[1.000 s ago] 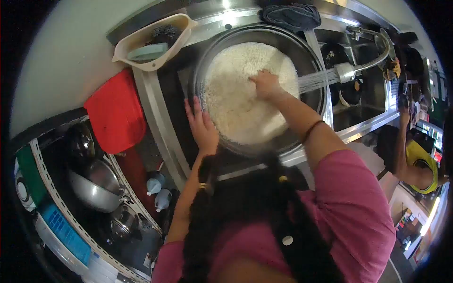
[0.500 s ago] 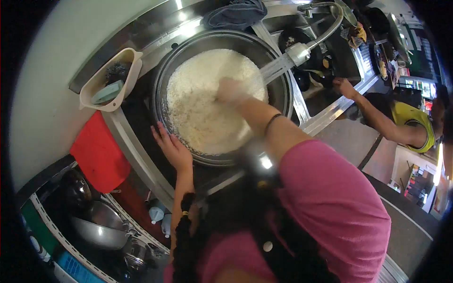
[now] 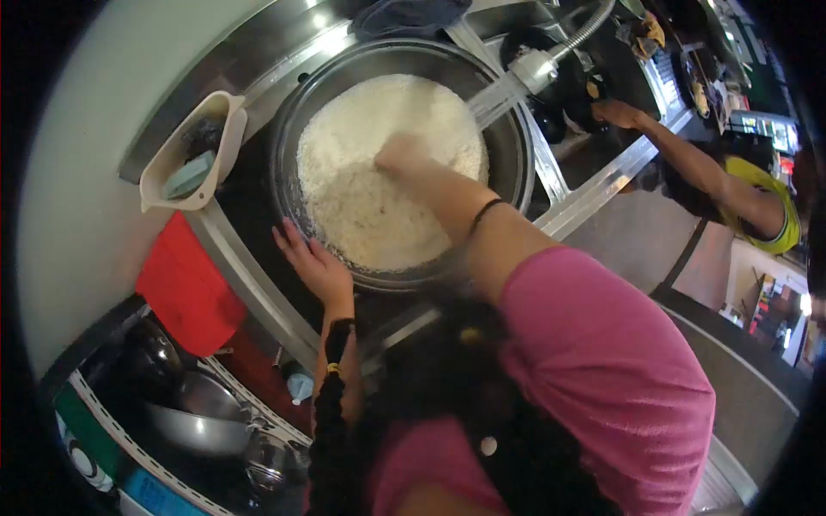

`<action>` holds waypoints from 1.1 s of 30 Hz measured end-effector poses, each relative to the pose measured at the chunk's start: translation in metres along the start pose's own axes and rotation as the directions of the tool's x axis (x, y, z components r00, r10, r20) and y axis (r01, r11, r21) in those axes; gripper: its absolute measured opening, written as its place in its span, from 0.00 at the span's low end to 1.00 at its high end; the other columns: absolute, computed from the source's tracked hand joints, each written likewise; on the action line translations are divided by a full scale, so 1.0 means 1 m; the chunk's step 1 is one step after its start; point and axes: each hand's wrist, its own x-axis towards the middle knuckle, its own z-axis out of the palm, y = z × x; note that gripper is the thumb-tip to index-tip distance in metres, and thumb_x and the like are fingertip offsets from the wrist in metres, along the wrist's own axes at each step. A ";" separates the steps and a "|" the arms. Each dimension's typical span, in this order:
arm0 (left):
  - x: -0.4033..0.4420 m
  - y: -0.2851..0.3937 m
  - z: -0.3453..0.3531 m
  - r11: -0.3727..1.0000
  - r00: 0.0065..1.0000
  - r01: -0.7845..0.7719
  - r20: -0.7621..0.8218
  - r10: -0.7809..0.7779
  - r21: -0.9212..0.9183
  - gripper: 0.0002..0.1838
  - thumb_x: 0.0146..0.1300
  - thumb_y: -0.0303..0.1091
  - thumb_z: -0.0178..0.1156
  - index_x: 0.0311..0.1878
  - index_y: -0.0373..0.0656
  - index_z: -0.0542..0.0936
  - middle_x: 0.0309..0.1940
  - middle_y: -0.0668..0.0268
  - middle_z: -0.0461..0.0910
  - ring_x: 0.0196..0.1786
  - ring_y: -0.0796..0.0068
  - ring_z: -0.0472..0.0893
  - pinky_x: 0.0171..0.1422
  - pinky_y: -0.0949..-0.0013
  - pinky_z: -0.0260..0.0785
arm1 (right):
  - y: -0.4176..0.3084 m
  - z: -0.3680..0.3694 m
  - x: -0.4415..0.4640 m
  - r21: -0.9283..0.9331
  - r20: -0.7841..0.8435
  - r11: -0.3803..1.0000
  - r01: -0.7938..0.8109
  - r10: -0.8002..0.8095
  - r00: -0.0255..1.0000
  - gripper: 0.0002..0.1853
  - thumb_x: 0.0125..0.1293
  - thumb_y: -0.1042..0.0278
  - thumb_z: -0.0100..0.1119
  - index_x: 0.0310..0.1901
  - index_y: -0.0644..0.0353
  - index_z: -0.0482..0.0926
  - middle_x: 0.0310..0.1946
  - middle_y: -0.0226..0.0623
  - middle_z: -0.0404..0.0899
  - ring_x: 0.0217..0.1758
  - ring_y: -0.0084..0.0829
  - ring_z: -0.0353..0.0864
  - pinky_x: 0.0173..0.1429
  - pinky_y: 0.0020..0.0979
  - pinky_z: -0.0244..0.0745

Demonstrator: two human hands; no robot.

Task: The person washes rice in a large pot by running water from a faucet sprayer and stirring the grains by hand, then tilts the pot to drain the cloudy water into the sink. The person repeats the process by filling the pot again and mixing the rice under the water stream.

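Note:
A large round metal pot [image 3: 508, 163] is filled with white rice [image 3: 353, 224], wet and partly under cloudy water. My right hand [image 3: 404, 156] is down in the rice near the middle; motion blurs it and its fingers are hidden. My left hand [image 3: 317, 268] rests against the near left outside of the pot, its fingers stretched out and apart. Water runs from the faucet head [image 3: 535, 70] over the pot's right side.
A beige tub [image 3: 231, 142] with a light-blue sponge [image 3: 190, 175] and a dark scrubber stands at left. Below hangs a red cloth [image 3: 188, 288], near metal bowls [image 3: 202, 430]. At right, a co-worker's hand [image 3: 618, 113] reaches into another sink. A dark cloth [image 3: 411, 14] lies behind the pot.
My right hand has shifted left through the rice. The left hand stays beside the pot. The view has shifted slightly, and the co-worker's hand has moved a little left.

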 end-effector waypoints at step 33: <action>0.000 -0.067 0.024 0.829 0.965 -0.260 0.161 0.207 0.495 0.27 0.75 0.40 0.44 0.73 0.38 0.65 0.73 0.46 0.61 0.75 0.40 0.57 0.78 0.53 0.50 | 0.048 0.101 -0.198 0.284 -0.406 0.942 0.178 -0.049 0.912 0.12 0.57 0.71 0.60 0.41 0.60 0.88 0.47 0.46 0.85 0.54 0.43 0.83 0.51 0.45 0.79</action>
